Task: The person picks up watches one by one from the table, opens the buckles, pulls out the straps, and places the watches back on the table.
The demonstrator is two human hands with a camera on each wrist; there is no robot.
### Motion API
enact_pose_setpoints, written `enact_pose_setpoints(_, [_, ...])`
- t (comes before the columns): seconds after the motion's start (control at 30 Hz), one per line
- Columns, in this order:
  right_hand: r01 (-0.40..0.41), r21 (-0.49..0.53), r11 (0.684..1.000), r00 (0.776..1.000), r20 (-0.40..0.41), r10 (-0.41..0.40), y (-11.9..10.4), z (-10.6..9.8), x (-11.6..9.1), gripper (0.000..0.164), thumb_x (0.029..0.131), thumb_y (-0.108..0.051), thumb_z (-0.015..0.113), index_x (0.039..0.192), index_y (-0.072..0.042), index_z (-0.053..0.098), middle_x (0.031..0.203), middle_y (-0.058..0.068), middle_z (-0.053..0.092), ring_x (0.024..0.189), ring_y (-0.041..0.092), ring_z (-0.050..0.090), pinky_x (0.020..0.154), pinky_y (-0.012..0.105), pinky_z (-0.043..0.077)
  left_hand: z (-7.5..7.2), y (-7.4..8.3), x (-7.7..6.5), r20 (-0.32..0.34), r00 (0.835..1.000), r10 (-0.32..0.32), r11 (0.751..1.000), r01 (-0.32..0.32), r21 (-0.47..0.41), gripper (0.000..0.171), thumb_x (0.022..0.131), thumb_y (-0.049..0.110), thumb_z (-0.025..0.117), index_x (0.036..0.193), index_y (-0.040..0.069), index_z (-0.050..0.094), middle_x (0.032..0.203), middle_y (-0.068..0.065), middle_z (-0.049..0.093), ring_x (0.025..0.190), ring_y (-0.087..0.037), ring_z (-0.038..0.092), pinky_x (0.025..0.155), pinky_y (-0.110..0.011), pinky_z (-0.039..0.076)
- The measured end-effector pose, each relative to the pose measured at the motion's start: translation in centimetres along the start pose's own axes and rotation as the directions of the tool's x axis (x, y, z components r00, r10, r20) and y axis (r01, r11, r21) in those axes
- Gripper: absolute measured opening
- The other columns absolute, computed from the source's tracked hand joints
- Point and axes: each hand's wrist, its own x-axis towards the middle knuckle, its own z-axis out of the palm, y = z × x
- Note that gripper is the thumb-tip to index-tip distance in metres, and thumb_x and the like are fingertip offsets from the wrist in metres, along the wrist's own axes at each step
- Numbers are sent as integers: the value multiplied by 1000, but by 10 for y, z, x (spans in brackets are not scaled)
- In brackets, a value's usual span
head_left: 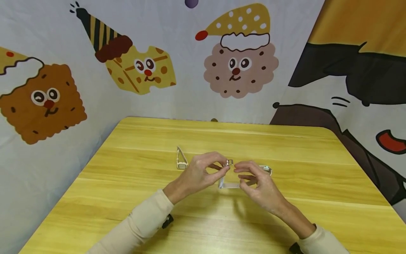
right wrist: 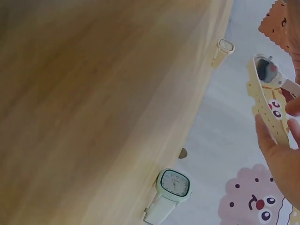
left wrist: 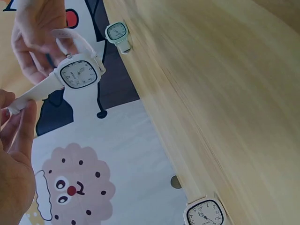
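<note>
Above the table, a white wristwatch (left wrist: 78,74) with a squarish dial hangs between the two hands, its strap undone. My left hand (head_left: 200,173) pinches the buckle end (head_left: 229,162) of its strap between thumb and fingers. My right hand (head_left: 263,190) has its thumb and fingers at the other strap, the one with holes (right wrist: 267,105), and pinches it near its free end. In the right wrist view the back of the watch case (right wrist: 267,70) shows; the right fingertips are partly hidden behind the strap.
A cream watch (head_left: 182,165) lies on the wooden table (head_left: 127,176) left of the hands. Behind the right hand, a pale green watch (head_left: 266,169) is partly covered in the head view. A cartoon-printed cloth (head_left: 187,95) hangs beyond the table's far edge.
</note>
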Motion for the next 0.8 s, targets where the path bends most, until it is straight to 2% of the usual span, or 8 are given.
enact_pose_setpoints(0.1, [-31,34,999,998,57,29,2,0,-1,57,82,27,55,132,-2,56,136,11,52,119,33,58,94,37,55,0,0,0,-6,1000,-1,1000,1,-7,12,91,-6,72,100,1,67,101,-11,72,90,-13,71,77,-18,56])
enact_pose_setpoints(0.2, [-31,67,997,996,89,25,2,-1,0,62,80,31,47,134,1,52,141,14,47,121,35,56,96,41,53,0,-1,0,-14,1000,-9,1000,9,-15,14,90,-7,73,100,0,67,102,-12,71,92,-14,71,77,-19,57])
enact_pose_setpoints(0.33, [-12,79,997,996,94,5,0,-3,1,69,81,35,40,136,-5,50,144,11,43,122,33,56,99,39,51,-1,-1,-1,-21,1000,-23,999,23,-27,14,90,-7,73,100,1,67,102,-11,71,92,-13,71,76,-20,57])
enact_pose_setpoints(0.43, [8,133,991,996,87,-19,-1,-4,1,73,81,37,34,139,-5,46,147,12,38,126,34,54,104,37,46,0,-3,-2,-10,1000,-18,1000,18,-25,15,90,-8,73,99,2,67,100,-10,71,91,-11,70,76,-19,57])
enact_pose_setpoints(0.53, [8,219,976,998,61,-22,-5,-5,2,72,82,37,29,142,0,41,151,16,33,129,33,52,107,38,41,1,-4,-4,18,1000,-6,1000,6,-12,15,89,-7,73,98,2,67,97,-7,70,89,-9,68,75,-18,56])
enact_pose_setpoints(0.63, [-31,281,959,999,40,21,-11,-5,7,68,85,34,26,144,2,36,154,17,31,132,31,50,108,37,40,3,-5,-5,49,999,-8,1000,8,-2,14,90,-5,74,99,3,67,97,-5,70,88,-7,66,74,-18,56])
enact_pose_setpoints(0.8, [-93,328,940,996,28,88,-19,-3,16,58,92,27,27,146,7,31,155,17,31,135,36,47,108,36,40,7,-5,-6,103,991,-81,996,83,-24,12,92,-3,72,99,5,64,99,-5,72,83,-5,63,72,-18,55])
